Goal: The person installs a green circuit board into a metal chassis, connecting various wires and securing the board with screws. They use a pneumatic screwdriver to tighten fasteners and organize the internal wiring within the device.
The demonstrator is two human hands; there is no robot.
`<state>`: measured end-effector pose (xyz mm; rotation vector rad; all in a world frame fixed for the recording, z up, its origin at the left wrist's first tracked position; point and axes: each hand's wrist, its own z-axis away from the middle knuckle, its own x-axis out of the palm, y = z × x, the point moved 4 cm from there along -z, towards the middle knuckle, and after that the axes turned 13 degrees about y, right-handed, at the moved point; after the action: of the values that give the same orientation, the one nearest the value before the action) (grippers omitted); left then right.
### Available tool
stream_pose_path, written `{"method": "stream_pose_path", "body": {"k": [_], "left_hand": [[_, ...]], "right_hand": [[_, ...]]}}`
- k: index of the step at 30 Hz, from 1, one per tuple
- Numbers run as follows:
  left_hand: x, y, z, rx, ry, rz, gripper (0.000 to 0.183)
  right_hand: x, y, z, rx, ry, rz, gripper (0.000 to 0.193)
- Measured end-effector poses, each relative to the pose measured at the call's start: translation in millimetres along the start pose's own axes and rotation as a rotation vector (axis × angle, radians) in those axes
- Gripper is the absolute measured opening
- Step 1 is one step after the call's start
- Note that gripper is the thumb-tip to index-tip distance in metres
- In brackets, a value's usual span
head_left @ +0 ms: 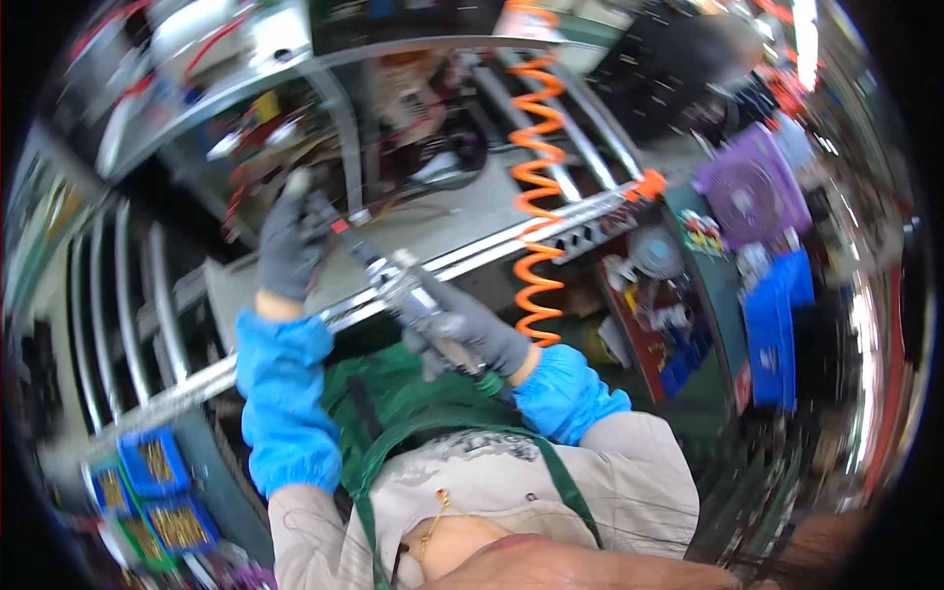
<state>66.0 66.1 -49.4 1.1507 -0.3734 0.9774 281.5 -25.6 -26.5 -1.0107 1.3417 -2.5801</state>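
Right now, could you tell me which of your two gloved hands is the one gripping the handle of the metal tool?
The right hand, low by the green apron, wraps the metal tool at its handle. The left hand is raised higher, at the tool's far tip.

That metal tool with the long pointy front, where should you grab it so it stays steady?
Probably the thick rear handle of the metal tool, wrapped from below, as the right hand does. The left hand steadies the thin front end. The slim shaft offers little to grip; the handle is wider.
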Motion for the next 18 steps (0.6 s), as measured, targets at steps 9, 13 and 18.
{"method": "stream_pose_path", "body": {"k": [9, 13, 18], "left_hand": [[18, 1, 18, 0.205, 0.095, -0.26, 0.023], [18, -2, 7, 0.21, 0.071, -0.224, 0.025], [26, 2, 20, 0.135, -0.062, -0.288, 0.029]], "right_hand": [[-8, 3, 6, -0.045, -0.158, -0.082, 0.096], [-9, -1, 12, -0.053, -0.093, 0.045, 0.096], [-11, -1, 10, -0.011, -0.052, 0.051, 0.097]]}}
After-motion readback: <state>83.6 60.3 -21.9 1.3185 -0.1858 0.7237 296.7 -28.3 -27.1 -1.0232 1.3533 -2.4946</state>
